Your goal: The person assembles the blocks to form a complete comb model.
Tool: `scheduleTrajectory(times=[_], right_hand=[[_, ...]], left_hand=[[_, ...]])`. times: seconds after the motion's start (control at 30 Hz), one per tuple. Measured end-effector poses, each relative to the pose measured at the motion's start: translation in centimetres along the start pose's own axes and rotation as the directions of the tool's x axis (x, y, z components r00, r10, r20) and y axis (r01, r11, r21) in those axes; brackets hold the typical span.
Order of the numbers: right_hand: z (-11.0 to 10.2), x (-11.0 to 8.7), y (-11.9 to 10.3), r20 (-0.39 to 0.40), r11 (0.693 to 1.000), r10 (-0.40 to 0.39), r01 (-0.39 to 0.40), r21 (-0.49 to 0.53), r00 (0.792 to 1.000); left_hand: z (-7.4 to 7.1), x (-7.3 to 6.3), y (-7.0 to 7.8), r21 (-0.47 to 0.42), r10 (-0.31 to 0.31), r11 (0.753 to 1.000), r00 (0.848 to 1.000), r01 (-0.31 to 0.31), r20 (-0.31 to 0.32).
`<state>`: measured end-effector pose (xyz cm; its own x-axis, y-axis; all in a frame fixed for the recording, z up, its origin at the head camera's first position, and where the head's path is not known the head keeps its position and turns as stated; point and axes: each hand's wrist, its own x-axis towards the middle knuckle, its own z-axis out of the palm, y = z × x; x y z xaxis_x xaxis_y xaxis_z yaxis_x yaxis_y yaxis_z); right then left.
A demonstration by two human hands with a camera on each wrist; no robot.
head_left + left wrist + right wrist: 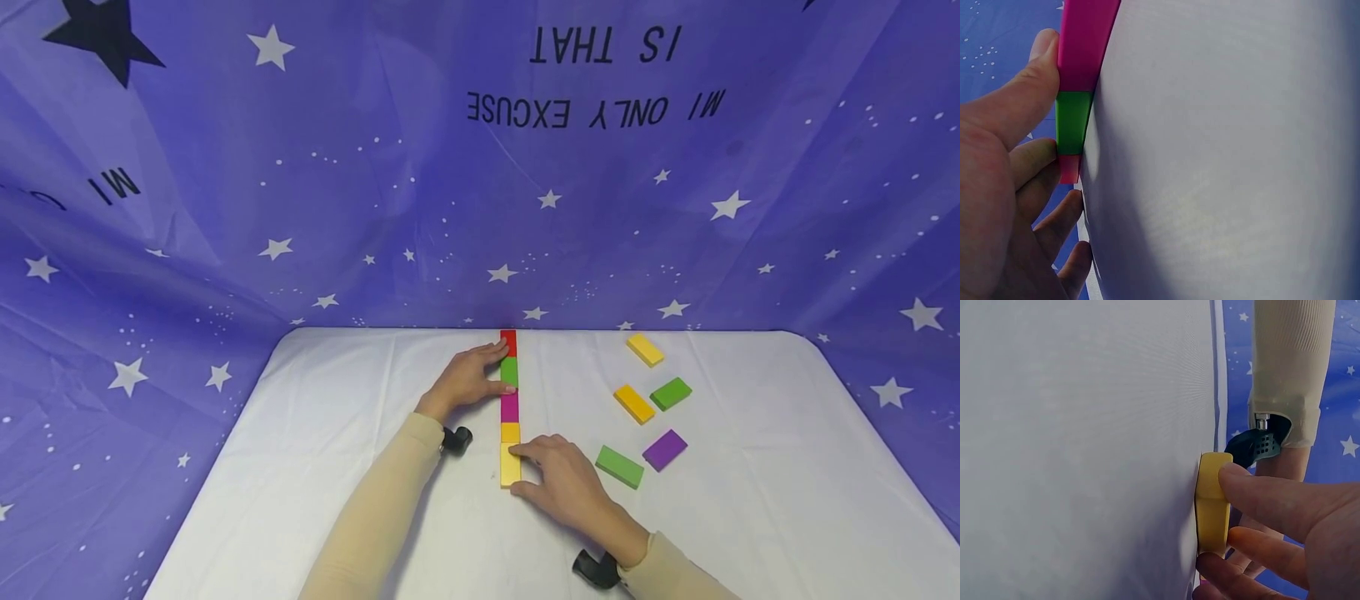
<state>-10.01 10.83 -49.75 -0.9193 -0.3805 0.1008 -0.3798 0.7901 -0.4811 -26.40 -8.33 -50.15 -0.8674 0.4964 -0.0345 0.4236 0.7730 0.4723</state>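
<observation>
Head view: your left hand lies along the left of a straight row on the white cloth-covered surface, thumb and fingers spread, not wrapped round any block. From far to near, the row runs: a red rectangular block, a green rectangular block, a magenta rectangular block, and an orange-yellow rectangular block. Your right hand pinches a pale yellow rectangular block at the near end, thumb at its near edge. Five loose blocks lie to the right: two yellow, two green, one purple.

Left wrist view: your thumb rests against the magenta block; one fingertip lies at the joint of green and red. The visible joints show no clear gap.

Right wrist view: your thumb and fingers clamp the pale yellow block lengthwise. Whether it sits fully down cannot be told.

Finding: the step in hand appears to be fitting the near block to the row. The next move calls for squaring it against its neighbour, then loosening the right grip without nudging the line.
</observation>
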Motion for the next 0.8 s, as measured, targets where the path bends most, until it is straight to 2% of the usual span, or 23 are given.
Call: scheduleTrajectory(times=[0.47,0.6,0.8], right_hand=[[0.0,-0.1,0.2,-0.012,1.000,0.002,-0.002,-0.004,1.000],[-0.8,-0.4,0.5,-0.026,0.998,0.036,-0.035,0.056,0.999],[-3.1,-1.1,1.5,-0.108,0.991,0.083,-0.071,0.111,0.991]], left_hand=[[0.0,0.0,0.0,-0.012,0.006,1.000,1.000,-0.006,0.006],[0.0,0.0,0.0,-0.011,0.012,1.000,1.000,-0.012,0.002],[-0.2,-0.1,0.0,-0.020,0.014,1.000,1.000,-0.014,0.001]])
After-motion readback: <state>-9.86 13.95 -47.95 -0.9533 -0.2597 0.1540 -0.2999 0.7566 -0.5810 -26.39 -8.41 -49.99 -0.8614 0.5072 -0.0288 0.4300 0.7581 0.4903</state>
